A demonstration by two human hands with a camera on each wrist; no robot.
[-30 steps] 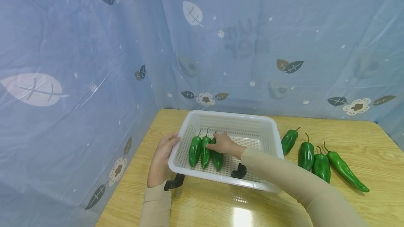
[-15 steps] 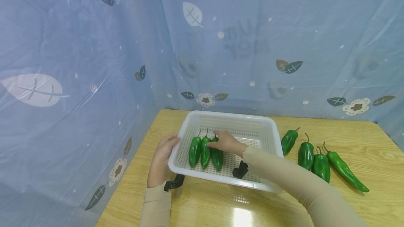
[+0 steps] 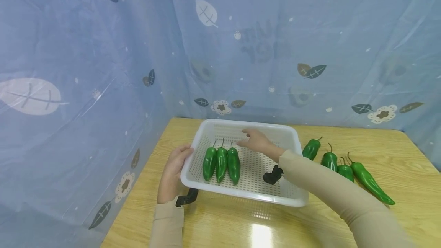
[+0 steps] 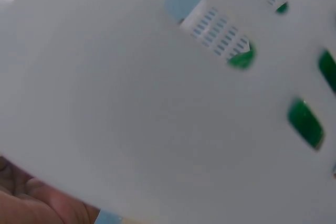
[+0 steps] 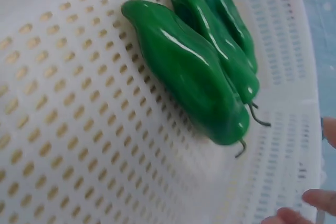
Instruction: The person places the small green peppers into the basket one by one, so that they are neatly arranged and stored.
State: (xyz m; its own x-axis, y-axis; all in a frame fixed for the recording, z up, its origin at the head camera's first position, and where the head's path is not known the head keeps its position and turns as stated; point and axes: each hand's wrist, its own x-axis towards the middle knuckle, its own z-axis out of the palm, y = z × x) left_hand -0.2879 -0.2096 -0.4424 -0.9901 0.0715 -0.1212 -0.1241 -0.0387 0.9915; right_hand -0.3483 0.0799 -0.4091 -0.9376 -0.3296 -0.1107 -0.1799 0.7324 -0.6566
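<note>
A white plastic basket (image 3: 241,193) with slotted walls stands on the table. Three green peppers lie side by side in its left part: a left one (image 3: 209,163), a middle one (image 3: 221,164) and a right one (image 3: 234,165), stems toward the back. My left hand (image 3: 173,167) grips the basket's left rim; the white wall (image 4: 131,103) fills most of the left wrist view. Above the basket, just right of the peppers' stems, my right hand (image 3: 258,142) holds nothing, its fingers parted. Those fingertips (image 5: 315,200) show at the right wrist view's lower right.
Right of the basket several more green peppers lie on the wooden table (image 3: 220,217), among them a long thin one (image 3: 372,183). A blue patterned curtain (image 3: 241,68) hangs behind and to the left. Black wrist-camera mounts (image 3: 273,175) sit at both wrists.
My right hand has let go of the right pepper and moved up and to the right, off the row. The left hand stays on the rim. The head view has shifted slightly.
</note>
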